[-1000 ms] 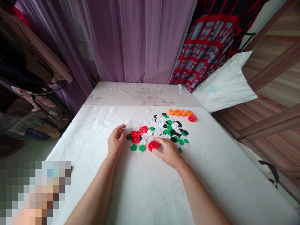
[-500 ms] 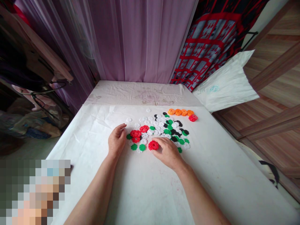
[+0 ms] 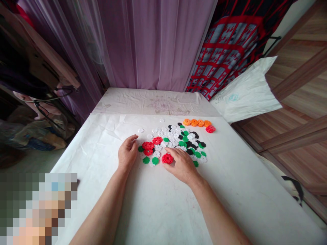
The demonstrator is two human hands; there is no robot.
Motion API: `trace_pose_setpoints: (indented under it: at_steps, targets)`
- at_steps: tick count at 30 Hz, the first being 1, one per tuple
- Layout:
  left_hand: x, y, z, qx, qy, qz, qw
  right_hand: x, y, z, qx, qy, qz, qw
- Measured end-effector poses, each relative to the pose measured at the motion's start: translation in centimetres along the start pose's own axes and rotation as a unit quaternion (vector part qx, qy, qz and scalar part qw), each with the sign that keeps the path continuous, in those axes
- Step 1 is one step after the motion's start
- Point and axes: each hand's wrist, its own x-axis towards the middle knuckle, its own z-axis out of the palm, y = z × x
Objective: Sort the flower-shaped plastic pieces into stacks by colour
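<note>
My right hand (image 3: 182,165) curves around a small stack of red flower-shaped plastic discs (image 3: 167,158). Its thumb lies below the stack and its forefinger above, both spread slightly wider than the discs. Whether a fingertip still touches them I cannot tell. On the left, my left hand (image 3: 127,151) rests on its edge with loosely curved fingers, holding nothing. Close to it lie loose red discs (image 3: 148,147) and a green disc (image 3: 146,160). White discs (image 3: 173,136), mixed with black and green ones, spread in a pile beyond both hands.
A row of orange disc stacks (image 3: 197,123) stands at the back right, with a red stack (image 3: 211,129) just in front of its end. A pale cloth covers the table (image 3: 158,204). A white bag (image 3: 247,92) hangs beside the right edge; a purple curtain (image 3: 153,44) is behind.
The fingers of my right hand have spread a little around the red stack, the forefinger lifting away from it. My left hand has stayed in place.
</note>
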Motion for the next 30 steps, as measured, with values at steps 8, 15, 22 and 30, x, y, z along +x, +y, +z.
trace_pose_setpoints:
  at_steps: [8,15,22,30]
  targets:
    - [0.0,-0.2,0.0,0.000,0.009,-0.002,1.000,6.8,0.7,-0.6,-0.043,-0.075,-0.016,0.996]
    - [0.1,-0.2,0.0,-0.001,0.013,-0.005,1.000,10.3,0.5,0.5,-0.104,-0.172,-0.052,0.978]
    - [0.0,0.0,0.1,-0.005,0.011,-0.002,1.000,11.1,-0.2,0.5,-0.149,-0.183,-0.069,0.969]
    - [0.0,-0.1,0.0,0.009,0.000,0.003,1.000,9.7,1.9,1.5,-0.038,-0.127,-0.012,0.991]
